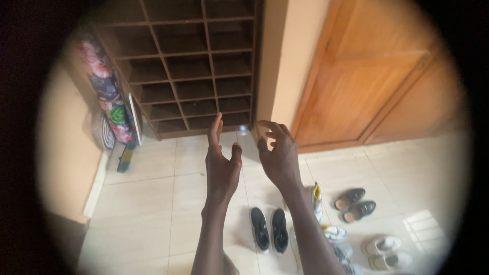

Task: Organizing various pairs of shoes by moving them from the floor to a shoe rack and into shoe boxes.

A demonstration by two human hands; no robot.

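In the head view both hands are raised over a pale tiled floor [147, 203], backs toward the camera, and neither holds anything. The left hand [222, 165] has its fingers spread and pointing up, the thumb standing apart to its right side. The right hand [277, 155] sits just beside it, not touching, with fingers apart and curled loosely forward.

Beyond the fingertips of both hands stands a dark wooden cubby shelf [191, 66], its compartments bare as far as can be seen. To the right of the right hand is a wooden door [377, 76].

Below the two wrists, between the forearms, lies a pair of black sneakers [270, 229], side by side on the tiles. Farther right of the right forearm sits a pair of dark loafers [355, 203], and below them a pair of white shoes [383, 252]. More shoes, partly hidden by the right forearm, lie just beside it. Far left of the left hand, a flowered bundle [109, 97] leans at the shelf's side.
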